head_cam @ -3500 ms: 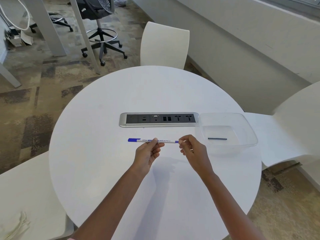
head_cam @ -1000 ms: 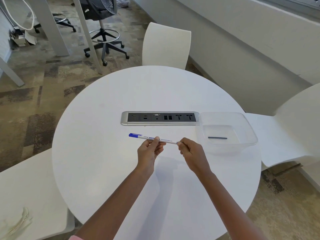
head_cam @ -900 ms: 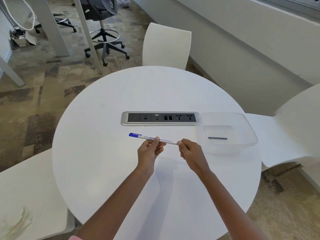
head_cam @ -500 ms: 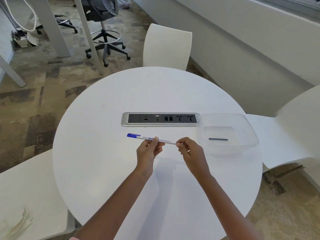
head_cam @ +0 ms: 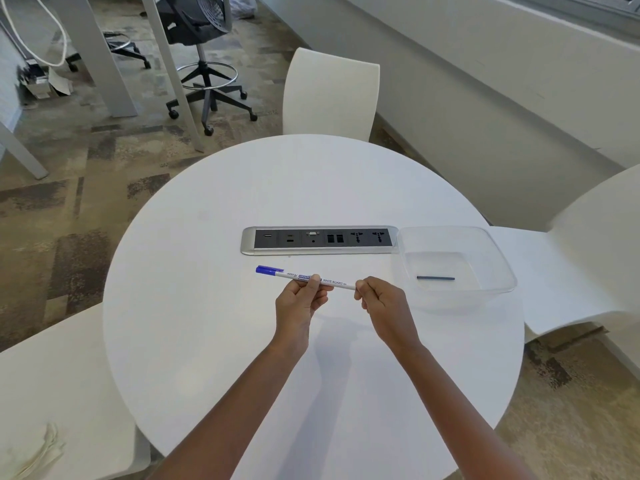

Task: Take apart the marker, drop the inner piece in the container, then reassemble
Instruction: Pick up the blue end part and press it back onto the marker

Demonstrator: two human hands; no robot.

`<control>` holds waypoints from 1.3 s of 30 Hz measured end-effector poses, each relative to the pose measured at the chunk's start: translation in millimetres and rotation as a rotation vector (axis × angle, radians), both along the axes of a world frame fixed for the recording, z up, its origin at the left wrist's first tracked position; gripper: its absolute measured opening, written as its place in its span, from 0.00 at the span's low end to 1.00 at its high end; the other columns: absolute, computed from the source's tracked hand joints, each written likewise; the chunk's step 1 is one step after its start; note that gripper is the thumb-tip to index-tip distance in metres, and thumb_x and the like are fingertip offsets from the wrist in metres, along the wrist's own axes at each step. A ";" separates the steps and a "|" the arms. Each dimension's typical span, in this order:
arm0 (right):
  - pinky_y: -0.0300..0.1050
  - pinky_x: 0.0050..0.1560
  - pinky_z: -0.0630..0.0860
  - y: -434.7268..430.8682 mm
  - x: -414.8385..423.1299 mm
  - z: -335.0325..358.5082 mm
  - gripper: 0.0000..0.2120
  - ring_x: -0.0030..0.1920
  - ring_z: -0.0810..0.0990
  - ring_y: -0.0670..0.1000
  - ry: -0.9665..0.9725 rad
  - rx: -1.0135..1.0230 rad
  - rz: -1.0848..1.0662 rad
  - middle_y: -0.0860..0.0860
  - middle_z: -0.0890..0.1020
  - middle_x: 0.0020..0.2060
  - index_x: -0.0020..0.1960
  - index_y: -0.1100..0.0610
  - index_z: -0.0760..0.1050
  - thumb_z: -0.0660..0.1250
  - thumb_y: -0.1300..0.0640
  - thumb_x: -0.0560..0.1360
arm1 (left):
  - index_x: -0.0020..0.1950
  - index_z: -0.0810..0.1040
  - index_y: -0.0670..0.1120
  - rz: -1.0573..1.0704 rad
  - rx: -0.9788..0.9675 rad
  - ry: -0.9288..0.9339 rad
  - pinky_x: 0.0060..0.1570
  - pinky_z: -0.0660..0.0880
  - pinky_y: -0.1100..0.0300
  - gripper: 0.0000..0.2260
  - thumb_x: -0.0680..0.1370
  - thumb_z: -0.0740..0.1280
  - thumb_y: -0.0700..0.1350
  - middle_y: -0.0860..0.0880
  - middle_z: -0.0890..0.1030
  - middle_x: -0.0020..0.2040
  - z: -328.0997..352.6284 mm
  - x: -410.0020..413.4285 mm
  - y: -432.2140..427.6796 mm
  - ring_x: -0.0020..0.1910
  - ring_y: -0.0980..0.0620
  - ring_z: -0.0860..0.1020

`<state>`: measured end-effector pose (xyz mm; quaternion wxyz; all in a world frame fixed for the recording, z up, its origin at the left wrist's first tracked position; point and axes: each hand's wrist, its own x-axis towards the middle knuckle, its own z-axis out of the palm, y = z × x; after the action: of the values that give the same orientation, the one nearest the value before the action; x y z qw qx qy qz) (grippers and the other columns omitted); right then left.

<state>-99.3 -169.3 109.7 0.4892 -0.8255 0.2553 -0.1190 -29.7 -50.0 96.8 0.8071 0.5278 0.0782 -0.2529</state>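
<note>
Left hand (head_cam: pixel 299 303) and right hand (head_cam: pixel 381 303) both pinch the marker (head_cam: pixel 293 275)

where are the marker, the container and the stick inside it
marker (head_cam: pixel 337 283) head view, white barrel at the lettering
container (head_cam: pixel 493 258) head view, right wall
stick (head_cam: pixel 435 278) head view, its middle

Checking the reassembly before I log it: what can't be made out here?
Head view only:
- The marker, right end: hidden by the right hand's fingers, so whether its end piece is seated is unknown.
- Barrel print: partly covered by the left hand.
- Dark inner piece in the container: too small for detail.
</note>
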 end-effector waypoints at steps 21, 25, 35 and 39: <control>0.41 0.34 0.63 -0.5 -0.6 4.5 0.07 0.35 0.69 0.52 -0.009 -0.273 0.128 0.51 0.72 0.33 0.40 0.60 0.73 0.59 0.63 0.76 | 0.40 0.76 0.41 0.003 -0.030 0.006 0.35 0.78 0.70 0.07 0.78 0.63 0.38 0.51 0.83 0.28 1.6 4.6 1.5 0.28 0.60 0.79; 0.40 0.30 0.63 -2.0 3.0 6.7 0.14 0.29 0.67 0.50 0.052 -0.080 0.085 0.48 0.69 0.25 0.31 0.54 0.68 0.59 0.62 0.75 | 0.40 0.76 0.41 0.000 -0.033 -0.002 0.34 0.78 0.70 0.07 0.78 0.63 0.38 0.51 0.83 0.28 1.3 4.2 2.1 0.28 0.60 0.79; 0.33 0.24 0.64 -7.9 2.3 11.7 0.17 0.23 0.65 0.46 0.129 0.399 0.047 0.47 0.69 0.21 0.30 0.56 0.73 0.58 0.58 0.78 | 0.41 0.77 0.42 -0.008 0.002 -0.045 0.36 0.78 0.69 0.06 0.78 0.64 0.38 0.53 0.83 0.28 0.0 1.3 1.6 0.30 0.60 0.79; 0.37 0.34 0.68 0.7 -3.7 7.1 0.05 0.34 0.74 0.49 0.032 -0.038 0.052 0.50 0.75 0.31 0.43 0.57 0.74 0.61 0.60 0.76 | 0.41 0.77 0.41 0.011 -0.014 -0.031 0.35 0.78 0.69 0.06 0.78 0.64 0.38 0.51 0.83 0.29 1.2 1.3 1.8 0.30 0.59 0.80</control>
<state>-103.0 -168.6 116.7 0.4720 -0.8429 0.2393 -0.0977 -28.4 -48.2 98.0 0.8132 0.5256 0.0665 -0.2408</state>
